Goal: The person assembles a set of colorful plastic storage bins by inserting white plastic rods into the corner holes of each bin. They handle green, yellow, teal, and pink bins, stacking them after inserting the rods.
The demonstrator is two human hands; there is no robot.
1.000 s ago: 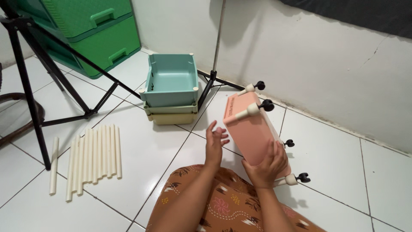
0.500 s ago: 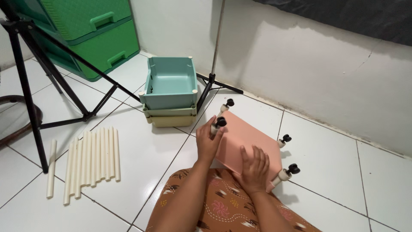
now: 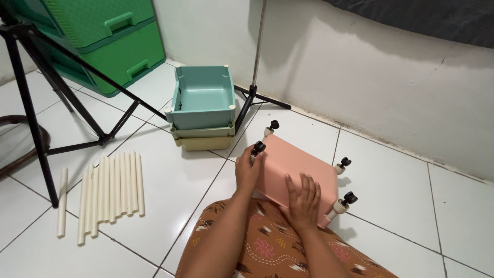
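My left hand (image 3: 248, 170) gripped the near left corner of the upturned pink bin (image 3: 293, 167), fingers curled around its corner leg just under the black caster (image 3: 259, 146). My right hand (image 3: 303, 198) lay flat on the bin's underside, fingers spread, pressing rather than clasping. The bin sat tilted against my patterned skirt (image 3: 267, 247) on the white tiled floor (image 3: 175, 180), wheels up. Beyond it stood a stack of teal and cream bins (image 3: 202, 105); a row of cream tubes (image 3: 110, 188) lay well off to my left
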